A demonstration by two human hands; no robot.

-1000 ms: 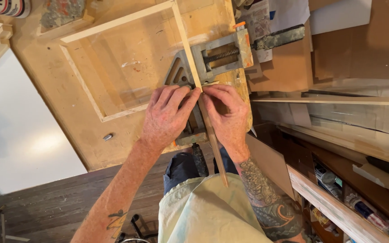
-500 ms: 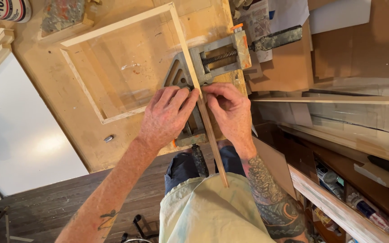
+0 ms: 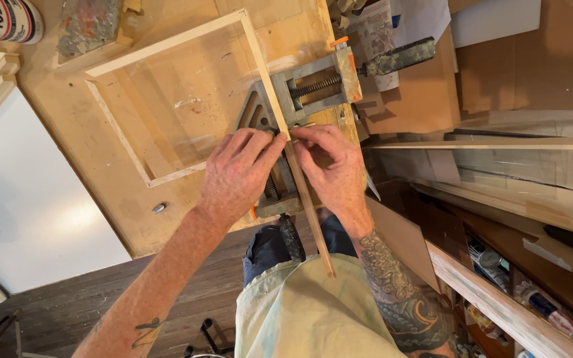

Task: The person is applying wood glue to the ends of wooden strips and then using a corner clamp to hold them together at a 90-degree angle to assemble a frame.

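Plywood workbench (image 3: 134,185) carried a white, red-lettered can (image 3: 1,18) at upper left, while left hand (image 3: 237,176) and right hand (image 3: 331,169) pinched a thin wooden strip (image 3: 306,205) in the grey metal corner clamp (image 3: 300,99) at centre, its length running toward lower right.

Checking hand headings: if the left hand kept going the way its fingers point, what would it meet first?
The left hand points toward the thin wooden strip at the corner clamp; its fingertips seem already against the strip, with the right hand just beyond.

L hand (image 3: 237,176): fingers curled, pressing | R hand (image 3: 333,169): fingers pinching
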